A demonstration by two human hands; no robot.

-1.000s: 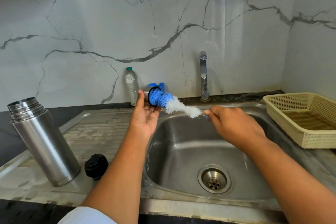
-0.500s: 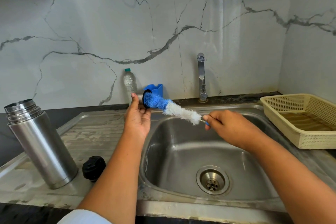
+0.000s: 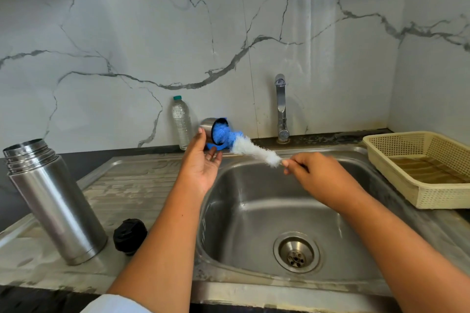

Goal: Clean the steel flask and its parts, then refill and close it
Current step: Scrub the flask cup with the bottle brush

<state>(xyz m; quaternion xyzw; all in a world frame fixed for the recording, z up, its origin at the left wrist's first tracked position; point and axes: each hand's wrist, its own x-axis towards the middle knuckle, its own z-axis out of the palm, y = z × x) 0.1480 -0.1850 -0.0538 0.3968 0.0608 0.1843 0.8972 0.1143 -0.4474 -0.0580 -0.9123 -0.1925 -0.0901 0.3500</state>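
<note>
Nearest, the black stopper (image 3: 130, 236) and the open flask (image 3: 56, 201) stand untouched on the drainboard (image 3: 132, 185), not yet washed, I judge. Over the sink (image 3: 244, 213), the right hand (image 3: 323, 178) pinches the brush (image 3: 254, 151) by its handle, and the left hand (image 3: 203, 168) clasps the steel cup (image 3: 206, 127). The blue bristles now sit deeper in the cup than half a second ago, so scrubbing is underway.

The brush (image 3: 244, 146) is burying its blue tip inside the steel cup (image 3: 206, 126) and its handle inside the blurred right hand (image 3: 323, 178), while a blue object (image 3: 215, 146) is peeking from behind the cup and the basket (image 3: 417, 197) is running off the right edge.
</note>
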